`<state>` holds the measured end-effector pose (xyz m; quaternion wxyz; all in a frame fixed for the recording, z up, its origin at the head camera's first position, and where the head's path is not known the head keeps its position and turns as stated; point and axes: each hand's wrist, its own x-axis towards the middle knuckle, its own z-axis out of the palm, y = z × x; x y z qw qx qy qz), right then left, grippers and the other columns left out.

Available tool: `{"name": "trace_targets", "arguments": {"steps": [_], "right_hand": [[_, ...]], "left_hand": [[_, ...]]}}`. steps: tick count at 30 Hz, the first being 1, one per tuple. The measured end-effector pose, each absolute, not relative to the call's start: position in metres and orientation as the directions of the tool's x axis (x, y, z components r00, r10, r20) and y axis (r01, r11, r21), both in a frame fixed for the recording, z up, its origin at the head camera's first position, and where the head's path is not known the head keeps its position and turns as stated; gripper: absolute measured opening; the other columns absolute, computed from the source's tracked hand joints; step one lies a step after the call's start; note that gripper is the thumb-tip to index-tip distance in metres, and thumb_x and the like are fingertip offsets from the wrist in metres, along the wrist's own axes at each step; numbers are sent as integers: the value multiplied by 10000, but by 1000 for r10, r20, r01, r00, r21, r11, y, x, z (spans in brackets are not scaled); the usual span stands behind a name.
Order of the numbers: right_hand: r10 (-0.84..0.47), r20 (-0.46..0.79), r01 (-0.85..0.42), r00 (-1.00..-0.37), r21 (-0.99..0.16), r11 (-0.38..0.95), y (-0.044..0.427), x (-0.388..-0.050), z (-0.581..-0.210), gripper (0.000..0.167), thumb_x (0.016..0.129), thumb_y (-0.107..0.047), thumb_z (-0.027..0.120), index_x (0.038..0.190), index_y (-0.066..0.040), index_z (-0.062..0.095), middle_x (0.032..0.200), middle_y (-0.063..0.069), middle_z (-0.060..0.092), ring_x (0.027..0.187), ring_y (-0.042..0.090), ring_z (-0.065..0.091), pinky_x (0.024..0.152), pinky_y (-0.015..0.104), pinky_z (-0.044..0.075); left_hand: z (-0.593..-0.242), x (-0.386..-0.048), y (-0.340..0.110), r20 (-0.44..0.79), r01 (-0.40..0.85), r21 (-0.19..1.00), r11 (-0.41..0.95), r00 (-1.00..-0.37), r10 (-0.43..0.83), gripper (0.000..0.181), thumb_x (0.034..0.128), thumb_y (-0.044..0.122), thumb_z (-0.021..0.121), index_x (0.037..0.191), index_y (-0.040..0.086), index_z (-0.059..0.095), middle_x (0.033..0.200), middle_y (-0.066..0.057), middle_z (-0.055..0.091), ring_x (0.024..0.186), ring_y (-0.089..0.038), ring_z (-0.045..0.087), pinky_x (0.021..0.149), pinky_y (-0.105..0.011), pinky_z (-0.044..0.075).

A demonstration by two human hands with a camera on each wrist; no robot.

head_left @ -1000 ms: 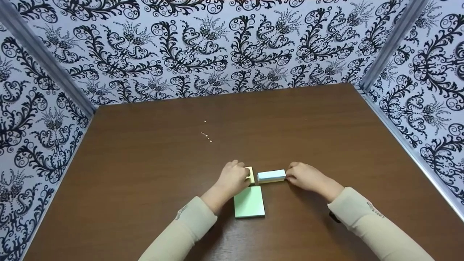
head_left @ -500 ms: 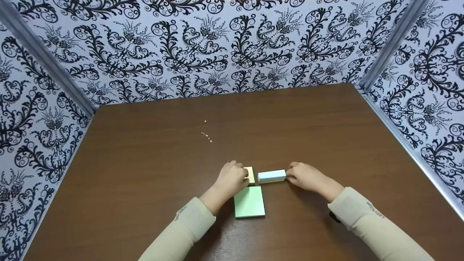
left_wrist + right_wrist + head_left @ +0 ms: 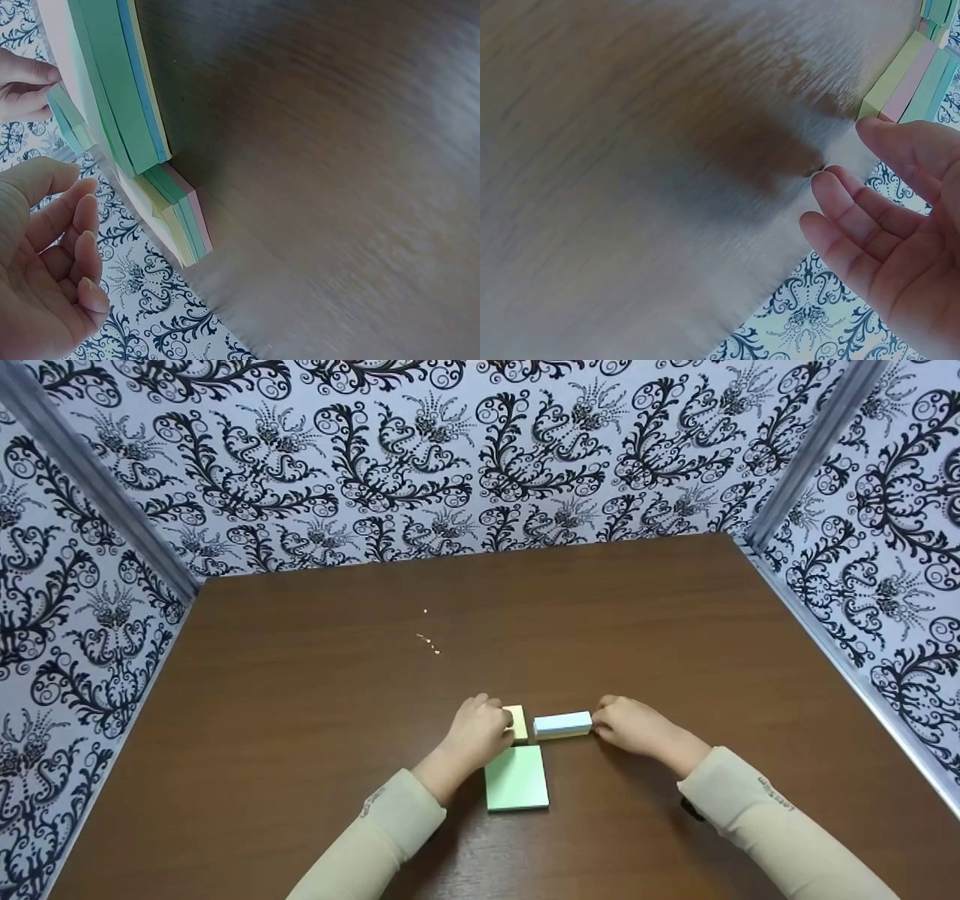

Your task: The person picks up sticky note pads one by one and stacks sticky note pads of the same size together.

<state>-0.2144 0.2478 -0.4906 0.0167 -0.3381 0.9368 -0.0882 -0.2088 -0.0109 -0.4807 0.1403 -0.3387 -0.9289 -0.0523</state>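
Observation:
A square green block of note paper [image 3: 517, 780] lies on the brown table; its layered green, blue and yellow edge shows in the left wrist view. Just beyond it sits a smaller pale yellow paper block [image 3: 519, 724], partly covered by my left hand [image 3: 476, 731]. In the left wrist view that hand's fingers [image 3: 86, 255] are loosely bent, with nothing seen between them. A narrow layered paper block [image 3: 562, 725], light blue on top, lies to the right of the yellow one. At its right end is my right hand [image 3: 637, 726], its thumb touching the corner and its other fingers relaxed.
The brown tabletop [image 3: 300, 697] extends around the blocks, with several tiny pale crumbs [image 3: 428, 641] farther back. Patterned panels [image 3: 450, 457] border the back and both sides, joined by grey metal posts [image 3: 810, 450].
My left hand has shifted very slightly left, uncovering a little more of the yellow block. The right hand and the paper blocks stay in place.

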Motion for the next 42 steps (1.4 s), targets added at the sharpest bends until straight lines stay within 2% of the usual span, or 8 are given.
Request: {"name": "trace_targets", "arguments": {"steps": [17, 22, 26, 29, 32, 38, 42], "right_hand": [[-647, 54, -644, -760, -186, 742, 249, -215, -491, 77, 812, -13, 612, 778, -37, 677, 849, 140, 612, 745, 270, 622, 637, 370, 502], [-638, 46, -634, -769, -190, 750, 250, -215, -490, 66, 809, -10, 612, 767, -31, 658, 844, 142, 601, 735, 273, 620, 618, 362, 499], [-591, -13, -573, -806, -229, 787, 250, -214, -490, 53, 822, -36, 612, 788, -46, 651, 899, 138, 581, 770, 273, 607, 637, 366, 493], [-552, -56, -521, -832, -265, 811, 251, -212, -490, 47, 832, -69, 620, 821, -52, 663, 891, 101, 554, 760, 235, 583, 649, 359, 483], [-529, -63, -486, -846, -317, 815, 251, -214, -492, 62, 830, -68, 617, 832, -46, 675, 843, 63, 543, 739, 199, 552, 654, 350, 471], [-497, -65, -419, -865, -450, 788, 251, -220, -494, 121, 820, -7, 564, 754, -44, 659, 778, 29, 607, 711, 152, 504, 630, 310, 424], [-505, -87, -404, -859, -492, 771, 250, -221, -494, 168, 823, -2, 540, 685, -72, 606, 698, -11, 572, 641, 118, 423, 596, 276, 361]], "left_hand": [[-479, -208, -8, 288, 644, 5, 765, -733, 616, 127, 715, 155, 671, 597, 123, 638, 602, 7, 535, 583, -184, 471, 534, -277, 353], [-478, -208, -3, 258, 635, 5, 772, -747, 613, 123, 736, 185, 678, 629, 128, 658, 637, 4, 530, 619, -180, 461, 558, -274, 351], [-477, -208, 3, 228, 636, 1, 772, -752, 619, 111, 782, 235, 650, 722, 163, 709, 802, -20, 543, 739, -198, 460, 620, -293, 363], [-476, -208, 7, 203, 640, -2, 769, -752, 627, 140, 822, 231, 600, 782, 191, 728, 1037, -46, 558, 902, -230, 479, 704, -326, 392], [-475, -209, 9, 172, 646, -17, 763, -750, 639, 157, 832, 221, 576, 801, 203, 730, 1239, -63, 510, 1067, -272, 460, 799, -362, 405], [-473, -208, 8, 126, 670, -115, 734, -723, 679, 165, 832, 253, 575, 798, 222, 734, 1316, -62, 473, 1159, -304, 429, 867, -385, 408], [-472, -208, 9, 102, 672, -154, 724, -718, 688, 193, 844, 261, 548, 802, 241, 735, 1328, -51, 462, 1176, -299, 416, 882, -377, 401]]}}
